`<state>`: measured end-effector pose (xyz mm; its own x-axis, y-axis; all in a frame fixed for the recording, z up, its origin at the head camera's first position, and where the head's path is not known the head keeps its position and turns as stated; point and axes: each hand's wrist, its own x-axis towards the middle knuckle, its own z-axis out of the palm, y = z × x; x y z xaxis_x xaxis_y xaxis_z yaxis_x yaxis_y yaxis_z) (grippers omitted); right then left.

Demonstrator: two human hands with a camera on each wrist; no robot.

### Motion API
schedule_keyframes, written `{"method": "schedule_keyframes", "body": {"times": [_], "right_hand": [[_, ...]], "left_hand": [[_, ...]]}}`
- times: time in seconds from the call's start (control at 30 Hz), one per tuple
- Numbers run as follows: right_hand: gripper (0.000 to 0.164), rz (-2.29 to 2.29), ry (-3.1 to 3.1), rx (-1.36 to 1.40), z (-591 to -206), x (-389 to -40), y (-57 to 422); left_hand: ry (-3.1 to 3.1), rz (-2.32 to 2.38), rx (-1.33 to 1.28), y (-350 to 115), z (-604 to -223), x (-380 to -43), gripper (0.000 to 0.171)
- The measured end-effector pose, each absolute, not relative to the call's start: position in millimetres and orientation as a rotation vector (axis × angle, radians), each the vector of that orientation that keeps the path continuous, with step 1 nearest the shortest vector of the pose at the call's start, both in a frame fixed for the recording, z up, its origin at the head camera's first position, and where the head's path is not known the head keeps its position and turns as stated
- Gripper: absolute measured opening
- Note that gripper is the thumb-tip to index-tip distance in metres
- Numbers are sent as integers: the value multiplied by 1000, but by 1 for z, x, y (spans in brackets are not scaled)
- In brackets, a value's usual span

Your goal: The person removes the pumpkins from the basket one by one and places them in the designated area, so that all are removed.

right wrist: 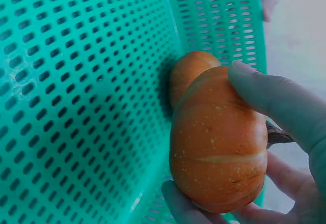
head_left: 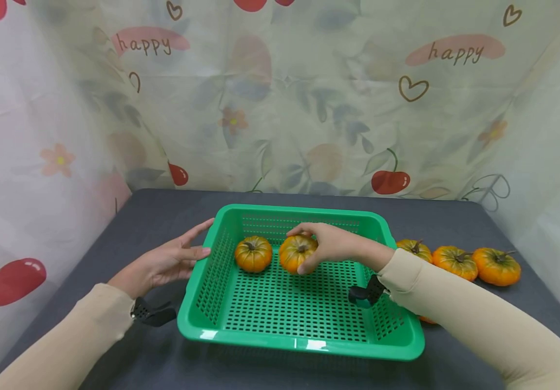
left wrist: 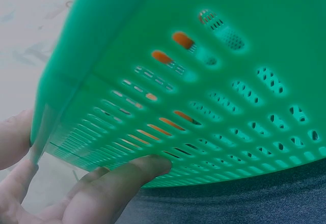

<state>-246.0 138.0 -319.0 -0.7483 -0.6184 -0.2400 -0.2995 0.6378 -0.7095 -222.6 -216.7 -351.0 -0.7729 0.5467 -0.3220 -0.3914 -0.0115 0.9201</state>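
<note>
Grasping an orange pumpkin [head_left: 295,253], the right grip [head_left: 331,242] reaches over the inside of a green basket [head_left: 304,344], thumb on one side and fingers on the other, with the dark stem [right wrist: 278,134] pointing toward the palm. Whether that pumpkin touches the basket floor, I cannot tell. A second pumpkin [head_left: 253,254] sits just left of the right grip, inside the basket near its left wall. The left grip [head_left: 165,264] holds the basket's left rim between thumb and fingers, one fingertip [left wrist: 153,167] against the slotted outer wall. Right of the right grip, outside the basket, three more pumpkins [head_left: 496,267] lie in a row on the dark tabletop [head_left: 173,211], the nearest partly hidden by the basket and sleeve [head_left: 460,298]. Below the right forearm, an orange patch [head_left: 428,320] shows beside the basket.
</note>
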Motion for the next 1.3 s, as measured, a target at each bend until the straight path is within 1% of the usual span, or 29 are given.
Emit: {"method": "schedule_keyframes", "body": {"times": [0.33,0.87,1.3], "right_hand": [[75,-1034,2403,-675,-293,-237,160],[74,-1020,2610,-682,-255,-215,212],[76,-1050,2770,-522,-235,-191,263]], "left_hand": [[1624,1852,163,-217,-350,-222,86],[1632,1850,158,-216,-350,-221,86],[1616,1855,188,-215,-348,-220,88]]}}
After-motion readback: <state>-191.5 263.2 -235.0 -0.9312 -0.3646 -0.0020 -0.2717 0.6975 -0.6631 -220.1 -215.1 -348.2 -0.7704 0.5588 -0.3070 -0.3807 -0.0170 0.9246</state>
